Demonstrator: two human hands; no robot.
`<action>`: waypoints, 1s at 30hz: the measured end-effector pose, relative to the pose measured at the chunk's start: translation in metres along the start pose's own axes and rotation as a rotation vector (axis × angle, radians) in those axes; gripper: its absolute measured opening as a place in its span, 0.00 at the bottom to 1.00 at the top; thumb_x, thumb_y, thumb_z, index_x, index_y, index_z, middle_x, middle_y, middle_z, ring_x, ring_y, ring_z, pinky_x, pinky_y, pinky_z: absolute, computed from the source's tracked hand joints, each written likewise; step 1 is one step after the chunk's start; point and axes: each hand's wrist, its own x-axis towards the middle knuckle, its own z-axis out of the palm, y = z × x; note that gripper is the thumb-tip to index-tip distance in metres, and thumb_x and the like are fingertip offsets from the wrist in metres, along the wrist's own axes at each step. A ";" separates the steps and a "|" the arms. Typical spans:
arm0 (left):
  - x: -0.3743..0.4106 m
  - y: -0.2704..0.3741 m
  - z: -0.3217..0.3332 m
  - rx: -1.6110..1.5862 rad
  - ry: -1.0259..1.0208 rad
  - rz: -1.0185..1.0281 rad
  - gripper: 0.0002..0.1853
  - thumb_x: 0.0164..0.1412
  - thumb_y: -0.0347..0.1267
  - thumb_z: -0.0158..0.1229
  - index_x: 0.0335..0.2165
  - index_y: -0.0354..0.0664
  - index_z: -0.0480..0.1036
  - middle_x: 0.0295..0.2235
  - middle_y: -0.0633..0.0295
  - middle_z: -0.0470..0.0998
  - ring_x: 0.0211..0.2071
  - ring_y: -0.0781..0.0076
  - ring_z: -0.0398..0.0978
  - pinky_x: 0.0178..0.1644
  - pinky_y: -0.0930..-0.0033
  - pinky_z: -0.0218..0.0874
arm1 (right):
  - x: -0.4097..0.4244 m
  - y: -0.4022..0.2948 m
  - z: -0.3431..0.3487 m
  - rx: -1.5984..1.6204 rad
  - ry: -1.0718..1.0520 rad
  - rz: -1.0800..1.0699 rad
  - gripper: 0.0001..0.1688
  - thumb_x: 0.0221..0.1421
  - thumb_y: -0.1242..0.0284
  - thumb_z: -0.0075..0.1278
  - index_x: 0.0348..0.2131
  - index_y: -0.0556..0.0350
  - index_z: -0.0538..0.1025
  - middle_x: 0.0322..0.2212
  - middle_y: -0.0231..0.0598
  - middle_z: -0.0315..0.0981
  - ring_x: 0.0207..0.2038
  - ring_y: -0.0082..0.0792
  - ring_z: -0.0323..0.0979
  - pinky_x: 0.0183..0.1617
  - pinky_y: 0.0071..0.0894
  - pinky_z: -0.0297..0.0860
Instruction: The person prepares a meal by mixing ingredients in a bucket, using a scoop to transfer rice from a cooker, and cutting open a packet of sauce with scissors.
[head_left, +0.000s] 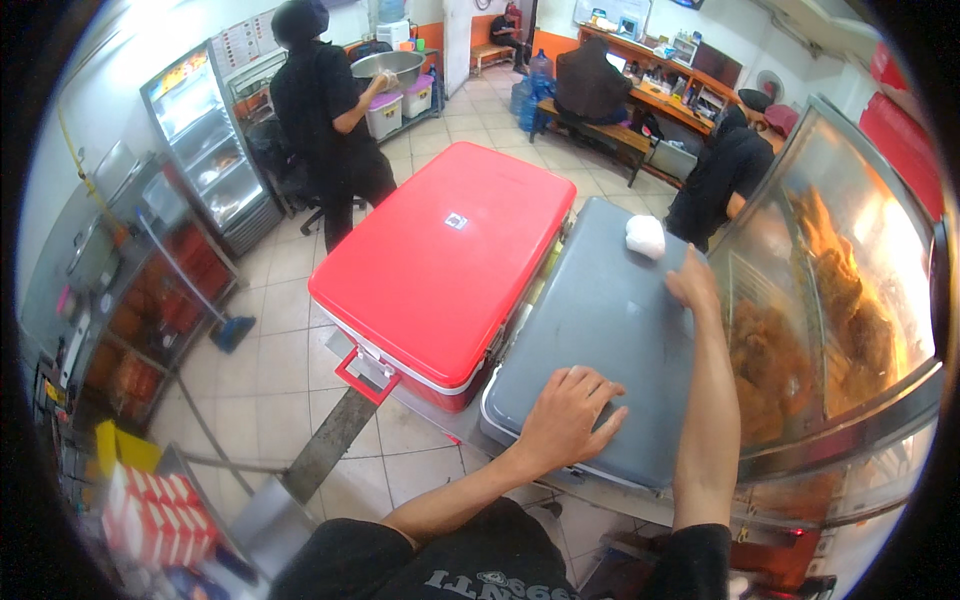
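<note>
A grey cooler lid lies right in front of me, closed over its box. My left hand rests on the lid's near part, palm down with its fingers apart. At the lid's far right edge is my right hand, thumb toward the lid; some of its fingers are hidden, so I cannot tell whether it grips the edge. Near it on the lid sits a small white bundle, perhaps wrapped or crumpled. Beside the grey lid, to the left, stands a cooler with a red lid, also shut, its red handle facing me.
A glass display case with fried food stands close on the right. One person in black works at a large metal bowl; another bends behind the case. Striped red-and-white boxes are at lower left, near a broom.
</note>
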 end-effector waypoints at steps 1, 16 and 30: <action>0.000 0.000 0.001 -0.008 0.006 0.003 0.14 0.58 0.38 0.61 0.40 0.42 0.76 0.37 0.57 0.76 0.45 0.58 0.72 0.51 0.58 0.59 | -0.003 -0.002 -0.005 -0.003 -0.012 0.010 0.49 0.53 0.67 0.50 0.69 0.58 0.49 0.53 0.63 0.69 0.49 0.51 0.75 0.53 0.43 0.71; 0.003 0.000 0.001 0.001 -0.003 0.005 0.14 0.58 0.39 0.61 0.40 0.43 0.76 0.37 0.58 0.76 0.45 0.59 0.73 0.52 0.58 0.59 | 0.010 0.019 0.002 0.138 0.038 -0.002 0.49 0.53 0.68 0.51 0.68 0.60 0.50 0.51 0.58 0.73 0.38 0.45 0.80 0.31 0.36 0.77; 0.000 -0.001 0.000 -0.019 0.037 0.027 0.13 0.59 0.37 0.60 0.40 0.43 0.76 0.36 0.59 0.76 0.43 0.60 0.73 0.51 0.59 0.60 | 0.026 0.030 0.014 0.072 0.062 -0.027 0.48 0.52 0.68 0.50 0.68 0.58 0.52 0.48 0.59 0.73 0.40 0.48 0.75 0.41 0.41 0.71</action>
